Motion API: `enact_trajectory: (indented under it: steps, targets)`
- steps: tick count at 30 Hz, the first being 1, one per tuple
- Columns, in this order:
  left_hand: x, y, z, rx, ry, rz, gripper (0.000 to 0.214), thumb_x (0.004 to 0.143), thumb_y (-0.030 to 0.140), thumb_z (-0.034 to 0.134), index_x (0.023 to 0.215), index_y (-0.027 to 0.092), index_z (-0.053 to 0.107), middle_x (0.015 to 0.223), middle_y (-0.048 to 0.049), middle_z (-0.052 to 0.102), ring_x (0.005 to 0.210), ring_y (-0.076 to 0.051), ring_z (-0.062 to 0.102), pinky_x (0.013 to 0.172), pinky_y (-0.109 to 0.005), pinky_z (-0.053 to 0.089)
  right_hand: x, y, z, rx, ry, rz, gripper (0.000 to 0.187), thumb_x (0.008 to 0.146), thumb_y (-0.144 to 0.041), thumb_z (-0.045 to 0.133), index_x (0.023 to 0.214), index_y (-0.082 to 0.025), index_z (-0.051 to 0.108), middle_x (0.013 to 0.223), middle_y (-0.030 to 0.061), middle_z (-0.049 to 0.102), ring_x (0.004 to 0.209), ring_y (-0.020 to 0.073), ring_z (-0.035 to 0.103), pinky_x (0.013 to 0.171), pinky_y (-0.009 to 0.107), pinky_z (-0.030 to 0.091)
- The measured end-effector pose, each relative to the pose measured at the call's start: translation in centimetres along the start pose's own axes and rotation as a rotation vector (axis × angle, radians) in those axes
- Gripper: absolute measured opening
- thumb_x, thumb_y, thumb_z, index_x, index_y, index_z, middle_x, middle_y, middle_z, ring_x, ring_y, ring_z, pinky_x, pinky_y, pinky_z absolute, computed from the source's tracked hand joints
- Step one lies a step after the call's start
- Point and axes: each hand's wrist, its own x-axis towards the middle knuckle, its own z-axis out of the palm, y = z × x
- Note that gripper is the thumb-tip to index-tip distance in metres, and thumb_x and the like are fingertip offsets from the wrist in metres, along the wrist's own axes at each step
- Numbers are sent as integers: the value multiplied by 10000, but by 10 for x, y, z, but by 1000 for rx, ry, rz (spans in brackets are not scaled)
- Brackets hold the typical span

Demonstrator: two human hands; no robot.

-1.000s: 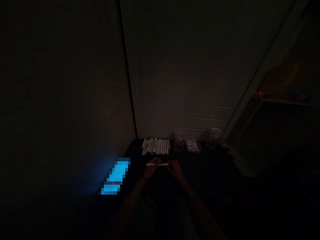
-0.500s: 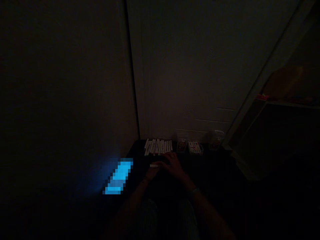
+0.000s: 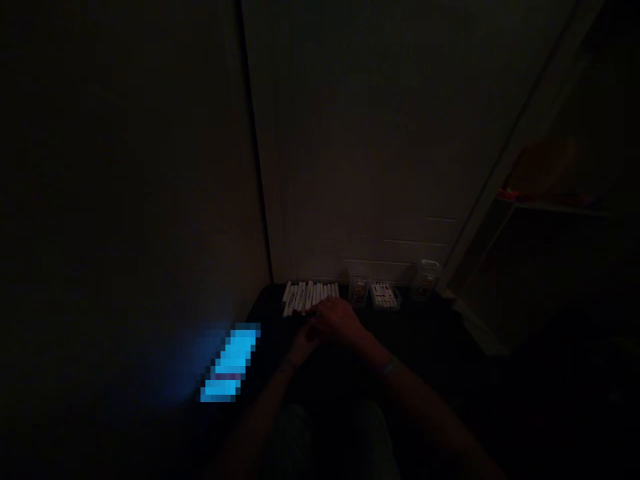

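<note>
My right hand (image 3: 338,319) reaches in from the right with its fingers bent, its tips close to the lower ends of a row of white markers (image 3: 305,296). Just below and left of it is my left hand (image 3: 304,343), its closed fingers partly covered by the right one. The two hands meet or overlap; what they hold between them is hidden in the dark. The markers lie side by side on a dark tabletop (image 3: 425,333), caps and lettering hard to make out.
Right of the markers stand a clear container (image 3: 359,291), a clear case of white sticks (image 3: 385,295) and another clear container (image 3: 426,280) against the wall (image 3: 320,167). A glowing, pixelated screen (image 3: 231,363) lies at the left. A shelf (image 3: 555,207) is at the right.
The white marker that showed at my left hand is out of sight. My right hand has moved slightly left, over the left hand. The view has shifted a little.
</note>
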Motion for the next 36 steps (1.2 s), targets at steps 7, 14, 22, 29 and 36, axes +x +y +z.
enact_trajectory:
  steps: [7,14,22,29,36]
  targets:
    - [3,-13,-3,-54,3,114,530,664,408,580,1124,165,479,693,25,511,613,-73,456,601,-198,366,9,88,-97,67,617,414,325,824,-402,412,1002,-163,541,938,74,576,800,149,501,721,282,376]
    - [4,-19,-4,-34,-16,100,394,722,454,474,961,155,566,652,12,510,624,-100,465,610,-218,367,-1,147,-90,14,734,599,413,801,-471,380,966,-136,556,890,88,593,713,142,491,692,281,358]
    - [4,-15,-6,57,2,91,399,721,496,440,848,153,600,605,14,511,590,-105,461,590,-220,362,-13,154,-36,-60,461,615,312,814,-387,397,950,-168,572,889,70,621,814,166,515,790,312,291]
    - [1,-8,-4,89,-8,103,398,729,500,429,805,153,608,603,10,526,590,-106,459,591,-215,363,-19,145,-14,-163,273,666,232,800,-329,440,943,-200,569,900,39,621,928,181,456,860,355,219]
    - [-1,-2,-5,131,9,92,411,717,518,434,788,158,618,615,4,543,607,-116,478,614,-223,375,-23,135,-8,-219,297,721,232,792,-369,458,893,-208,591,976,62,558,983,211,387,852,370,241]
